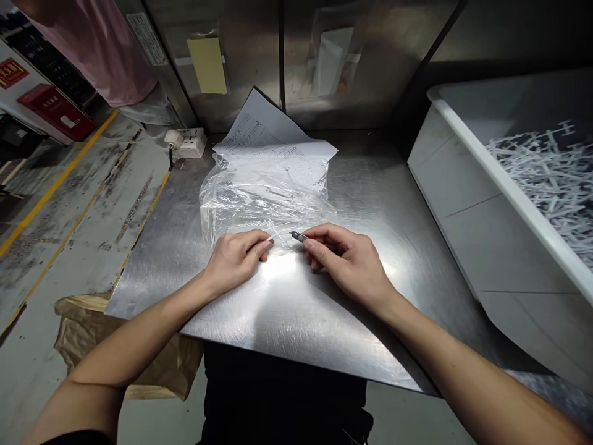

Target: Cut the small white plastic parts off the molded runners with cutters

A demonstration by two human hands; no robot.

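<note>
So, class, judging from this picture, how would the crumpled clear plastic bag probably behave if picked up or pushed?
The clear plastic bag would probably flop and sag, since its film lies wrinkled. It is likely light, as the film looks thin and see-through. Pushed, it may bunch up, given its loose folds.

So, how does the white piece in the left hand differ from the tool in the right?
The white piece is light-coloured; the tool looks dark and metallic. The white piece has thin, crossing rods; the tool tapers to a narrow tip. Both are hand-held: the white piece in the left hand, the tool in the right hand.
</note>
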